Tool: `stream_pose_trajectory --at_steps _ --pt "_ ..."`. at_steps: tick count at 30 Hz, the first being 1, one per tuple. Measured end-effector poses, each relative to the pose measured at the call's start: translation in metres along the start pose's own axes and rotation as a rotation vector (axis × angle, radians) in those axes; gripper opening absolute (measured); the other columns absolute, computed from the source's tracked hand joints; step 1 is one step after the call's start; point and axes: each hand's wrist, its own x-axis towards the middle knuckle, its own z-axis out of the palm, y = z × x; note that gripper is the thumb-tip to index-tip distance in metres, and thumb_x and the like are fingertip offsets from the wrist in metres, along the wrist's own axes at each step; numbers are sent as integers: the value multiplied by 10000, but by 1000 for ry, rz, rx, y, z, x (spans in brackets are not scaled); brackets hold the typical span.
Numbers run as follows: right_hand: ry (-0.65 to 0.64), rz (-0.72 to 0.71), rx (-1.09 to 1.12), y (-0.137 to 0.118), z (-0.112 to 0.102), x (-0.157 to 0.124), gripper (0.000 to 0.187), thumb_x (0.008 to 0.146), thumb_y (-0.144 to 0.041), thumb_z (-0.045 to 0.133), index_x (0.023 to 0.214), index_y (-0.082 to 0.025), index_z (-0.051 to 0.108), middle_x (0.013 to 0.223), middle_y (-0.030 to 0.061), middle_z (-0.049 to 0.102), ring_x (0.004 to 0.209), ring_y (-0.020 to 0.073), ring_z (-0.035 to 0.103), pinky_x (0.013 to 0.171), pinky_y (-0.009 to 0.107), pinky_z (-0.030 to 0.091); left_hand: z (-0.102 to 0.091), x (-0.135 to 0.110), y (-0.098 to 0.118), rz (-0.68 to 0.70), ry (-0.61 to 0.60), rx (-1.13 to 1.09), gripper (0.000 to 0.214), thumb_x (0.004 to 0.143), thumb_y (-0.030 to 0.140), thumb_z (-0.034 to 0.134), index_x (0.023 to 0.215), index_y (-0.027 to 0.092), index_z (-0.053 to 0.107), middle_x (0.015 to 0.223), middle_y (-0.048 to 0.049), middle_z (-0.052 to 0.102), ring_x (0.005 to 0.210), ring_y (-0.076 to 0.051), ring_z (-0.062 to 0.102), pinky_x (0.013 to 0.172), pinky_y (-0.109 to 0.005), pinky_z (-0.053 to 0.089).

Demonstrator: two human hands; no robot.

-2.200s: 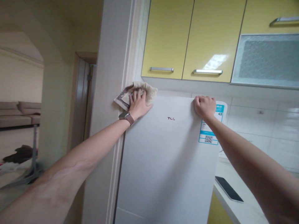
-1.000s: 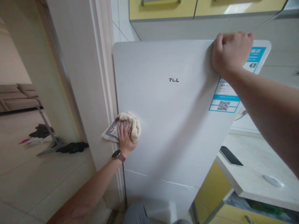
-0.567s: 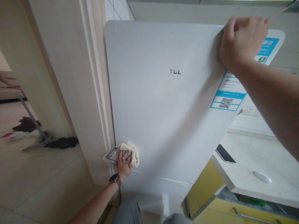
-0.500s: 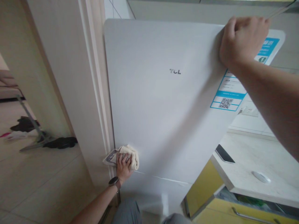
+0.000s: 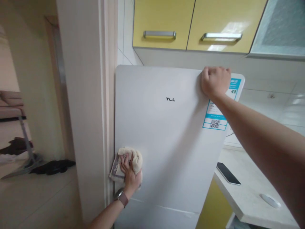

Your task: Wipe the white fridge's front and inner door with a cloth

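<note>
A white refrigerator door (image 5: 166,140) with a small logo fills the middle of the view. My left hand (image 5: 130,174), with a watch on its wrist, presses a beige cloth (image 5: 130,158) flat against the door's lower left edge, fingers closed over the cloth. My right hand (image 5: 215,81) is curled over the door's top right edge, just left of a blue and white label (image 5: 220,109).
A pale door frame (image 5: 95,105) stands right against the refrigerator's left side. Yellow wall cabinets (image 5: 190,25) hang above. A white counter (image 5: 252,190) at the right carries a dark phone (image 5: 228,173) and a small white object (image 5: 269,200). Dark clothes (image 5: 51,166) lie on the floor beyond.
My left hand drew the cloth down the door's left edge from the top to the lower part. In the last half second the view tilted up; the right hand kept its hold.
</note>
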Motion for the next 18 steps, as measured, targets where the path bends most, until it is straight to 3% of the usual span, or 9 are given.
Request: stream_pose_trajectory --at_steps 4,9,12,15,18 --pt "46 -42 38 5 6 0 544 1072 -402 292 905 -124 729 935 151 735 1020 280 622 1009 482 352 -44 97 78 115 133 -67 738 962 442 503 1633 168 367 1751 -144 136 1618 -429 -30 1313 -612 22" --pt "35 -71 66 10 12 2 668 1086 -507 188 974 -154 743 972 160 735 1102 332 614 1017 521 345 -105 223 168 365 149 24 770 946 423 577 1659 278 327 1769 -55 128 1631 -353 -50 1316 -593 -19" --pt "10 -56 53 11 13 2 686 1081 -537 177 1005 -172 753 1010 174 738 1126 362 607 1011 540 334 -129 285 222 455 202 42 778 951 467 577 1665 329 303 1767 -8 143 1634 -339 -33 1319 -585 -23" --pt "1 -57 36 11 12 2 696 1077 -550 168 1026 -181 755 1023 178 739 1124 370 603 1005 548 325 -139 321 265 550 225 107 786 947 498 584 1666 350 304 1755 10 197 1635 -339 10 1322 -576 -37" --pt "-6 -58 11 11 10 2 694 1078 -536 159 1016 -185 755 1032 181 739 1102 365 604 994 543 324 -139 329 285 655 224 207 788 948 497 582 1667 332 307 1740 -2 250 1632 -334 73 1319 -589 -50"
